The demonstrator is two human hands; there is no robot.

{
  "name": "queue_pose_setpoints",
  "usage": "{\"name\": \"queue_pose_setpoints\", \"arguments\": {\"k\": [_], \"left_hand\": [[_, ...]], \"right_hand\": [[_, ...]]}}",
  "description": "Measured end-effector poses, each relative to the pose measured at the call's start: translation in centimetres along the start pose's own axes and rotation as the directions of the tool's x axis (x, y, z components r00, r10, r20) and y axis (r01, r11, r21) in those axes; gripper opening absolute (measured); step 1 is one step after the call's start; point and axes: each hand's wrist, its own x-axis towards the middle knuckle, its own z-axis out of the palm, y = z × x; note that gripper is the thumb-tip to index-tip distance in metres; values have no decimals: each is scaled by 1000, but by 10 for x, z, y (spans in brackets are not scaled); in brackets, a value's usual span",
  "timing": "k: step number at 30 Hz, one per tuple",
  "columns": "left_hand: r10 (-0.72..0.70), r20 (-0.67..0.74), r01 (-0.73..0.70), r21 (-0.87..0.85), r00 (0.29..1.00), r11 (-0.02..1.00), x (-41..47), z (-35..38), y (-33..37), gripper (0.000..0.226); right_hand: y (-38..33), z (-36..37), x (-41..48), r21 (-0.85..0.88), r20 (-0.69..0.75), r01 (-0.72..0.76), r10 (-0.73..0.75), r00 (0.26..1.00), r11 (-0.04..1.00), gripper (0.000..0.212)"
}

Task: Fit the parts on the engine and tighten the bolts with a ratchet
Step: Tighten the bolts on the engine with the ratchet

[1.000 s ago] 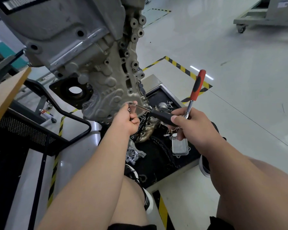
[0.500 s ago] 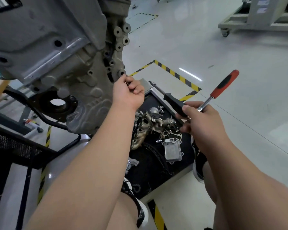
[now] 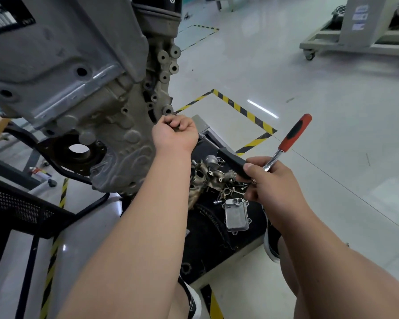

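My left fingers (image 3: 181, 122) are curled tight, the tips pinched on a small dark piece that I take for a bolt (image 3: 172, 127). Most of it is hidden in the curl, so I cannot swear to it. The left hand (image 3: 174, 137) sits against the side edge of the engine (image 3: 90, 88), just under a round boss (image 3: 167, 110) at the foot of a row of such bosses.

My right hand (image 3: 271, 183) is closed round two tools at once. One is the ratchet (image 3: 290, 138), its red grip pointing up and away from me. The other is a black-handled driver (image 3: 234, 161), whose steel shaft reaches toward my left wrist. Both are well apart from the engine. The ratchet's head is buried in my fist, so I cannot tell whether a socket is on it.

Below my arms a black tray (image 3: 207, 249) lies on the floor. It holds a brownish manifold casting (image 3: 199, 178), a silver cooler block (image 3: 236, 214) and a scatter of small fasteners.

I judge that I am starting a bolt by hand at that edge of the engine, with the tightening not yet begun. The next move calls for patience: turn the bolt in with my fingertips until the thread catches straight. Then I sort out my right hand, shed the driver, and bring the ratchet square onto the bolt head.
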Motion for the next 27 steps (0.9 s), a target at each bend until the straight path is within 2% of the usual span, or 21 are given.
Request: {"name": "queue_pose_setpoints", "arguments": {"k": [3, 6, 9, 11, 14, 17, 19, 21, 24, 27], "left_hand": [[-4, -5, 4, -9, 1000, 1000, 1, -6, 1, 54], [4, -17, -3, 38, 1000, 999, 2, -9, 2, 44], [45, -54, -29, 261, 998, 965, 1, -18, 5, 31], [80, -110, -14, 501, 991, 865, -1, -32, 10, 24], [69, -228, 136, 768, 971, 626, -9, -64, 21, 18], [60, -344, 299, 879, 937, 371, -21, -94, 27, 16], [54, -373, 351, 906, 926, 235, -29, -105, 26, 16], [30, -366, 354, 915, 930, 196, -34, -109, 22, 21], [-17, -351, 345, 911, 936, 227, -41, -112, 19, 27], [-21, -354, 350, 913, 935, 211, -49, -117, 24, 30]], "right_hand": [[1, 1, -1, -24, 17, 16, -15, 1000, 1000, 5], [0, 2, 0, -7, 10, 19, -18, 1000, 1000, 3], [-2, 2, 1, 23, 1, 15, -16, 1000, 1000, 3], [-3, 1, 2, 11, 8, 17, -17, 1000, 1000, 4], [-3, 1, 6, -53, 32, 19, -18, 999, 998, 5], [1, 9, 11, -97, 59, 21, -15, 998, 995, 6], [3, 17, 13, -91, 61, 4, 2, 998, 996, 5], [4, 26, 17, -73, 65, -12, 16, 998, 997, 5], [2, 40, 24, -45, 80, -22, 25, 996, 999, 7], [4, 48, 29, -30, 99, -50, 53, 994, 998, 10]]}}
